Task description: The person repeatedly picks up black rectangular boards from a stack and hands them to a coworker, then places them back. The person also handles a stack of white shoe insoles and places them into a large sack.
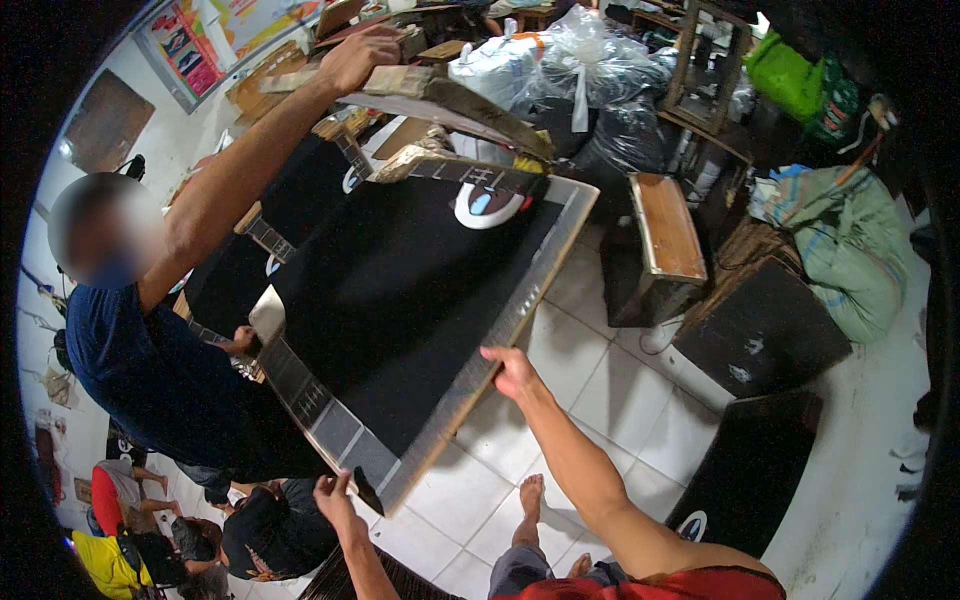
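We are gripping a large black panel [390, 300] by its long right edge with our right hand [513, 373]; our left hand [340, 503] is touching its near corner, how firmly we cannot tell. The panel is spanning the space just before us, above white floor tiles [590, 395], while a blue-shirted co-worker [150, 370] alongside is reaching onto a worn-edged board [440, 92].
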Demonstrator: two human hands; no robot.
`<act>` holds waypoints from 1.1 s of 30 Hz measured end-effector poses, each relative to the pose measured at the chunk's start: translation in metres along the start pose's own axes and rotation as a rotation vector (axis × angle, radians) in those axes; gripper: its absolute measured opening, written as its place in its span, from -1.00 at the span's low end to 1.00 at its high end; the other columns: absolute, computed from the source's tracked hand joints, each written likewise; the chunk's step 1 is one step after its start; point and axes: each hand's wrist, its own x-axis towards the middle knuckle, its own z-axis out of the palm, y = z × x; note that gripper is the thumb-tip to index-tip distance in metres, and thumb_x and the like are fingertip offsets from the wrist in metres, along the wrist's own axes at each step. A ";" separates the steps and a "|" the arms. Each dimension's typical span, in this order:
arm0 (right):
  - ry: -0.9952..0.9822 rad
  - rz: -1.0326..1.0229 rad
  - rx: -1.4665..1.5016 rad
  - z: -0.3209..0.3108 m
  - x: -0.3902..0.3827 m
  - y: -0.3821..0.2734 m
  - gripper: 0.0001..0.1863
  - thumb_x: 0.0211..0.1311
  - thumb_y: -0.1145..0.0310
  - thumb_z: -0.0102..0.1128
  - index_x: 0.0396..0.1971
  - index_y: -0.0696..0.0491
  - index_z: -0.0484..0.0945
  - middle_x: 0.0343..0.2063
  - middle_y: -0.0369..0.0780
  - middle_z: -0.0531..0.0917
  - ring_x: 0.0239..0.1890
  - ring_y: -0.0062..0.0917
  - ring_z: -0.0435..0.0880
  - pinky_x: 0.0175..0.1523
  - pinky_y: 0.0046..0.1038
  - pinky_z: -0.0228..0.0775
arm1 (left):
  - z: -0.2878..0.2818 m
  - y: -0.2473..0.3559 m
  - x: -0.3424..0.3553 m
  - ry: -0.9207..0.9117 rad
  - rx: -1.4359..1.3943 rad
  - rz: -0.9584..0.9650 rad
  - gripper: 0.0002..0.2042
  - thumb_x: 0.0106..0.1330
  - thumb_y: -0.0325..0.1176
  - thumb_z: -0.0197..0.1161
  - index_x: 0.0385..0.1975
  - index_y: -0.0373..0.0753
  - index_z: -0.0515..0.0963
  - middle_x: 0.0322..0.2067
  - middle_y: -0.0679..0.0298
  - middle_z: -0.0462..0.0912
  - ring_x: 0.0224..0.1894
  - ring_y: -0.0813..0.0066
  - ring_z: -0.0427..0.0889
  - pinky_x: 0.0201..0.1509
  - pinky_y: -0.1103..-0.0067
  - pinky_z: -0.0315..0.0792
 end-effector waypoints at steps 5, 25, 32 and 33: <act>0.195 -0.136 -0.027 -0.025 -0.210 -0.031 -0.49 -0.23 0.68 0.17 -0.13 0.10 0.40 -0.27 -0.21 0.52 -0.16 -0.33 0.50 0.07 -0.26 0.34 | -0.016 0.026 -0.040 -0.086 -0.047 0.403 -0.49 0.12 -0.47 0.25 0.06 -0.40 0.22 0.03 0.02 0.31 0.11 0.29 0.30 0.15 0.51 0.21; 0.272 -0.930 0.018 -0.088 -0.701 0.033 -0.42 -0.41 0.70 0.31 -0.19 0.09 0.42 -0.36 -0.20 0.53 -0.30 -0.36 0.56 -0.24 -0.32 0.46 | 0.192 0.302 -0.387 -1.226 0.409 1.250 -0.39 0.00 0.01 0.33 -0.09 -0.40 0.46 -0.23 0.12 0.57 -0.19 0.34 0.52 -0.04 0.51 0.32; 0.430 -0.768 0.078 -0.108 -0.705 0.104 -0.68 -0.13 0.69 0.24 -0.29 0.10 0.52 -0.39 -0.25 0.61 -0.36 -0.46 0.61 -0.16 -0.44 0.48 | 0.108 0.320 -0.485 -1.495 0.239 1.206 -0.65 0.02 -0.12 0.33 -0.46 -0.34 0.56 -0.53 0.33 0.52 -0.47 0.57 0.41 -0.33 0.59 0.27; 0.524 -0.697 0.066 -0.112 -0.702 0.118 -0.71 -0.12 0.66 0.26 -0.31 0.11 0.54 -0.36 -0.23 0.61 -0.35 -0.45 0.61 -0.15 -0.41 0.49 | 0.089 0.314 -0.500 -1.530 0.259 1.243 -0.66 0.01 -0.14 0.33 -0.48 -0.36 0.56 -0.54 0.33 0.52 -0.48 0.57 0.42 -0.34 0.60 0.27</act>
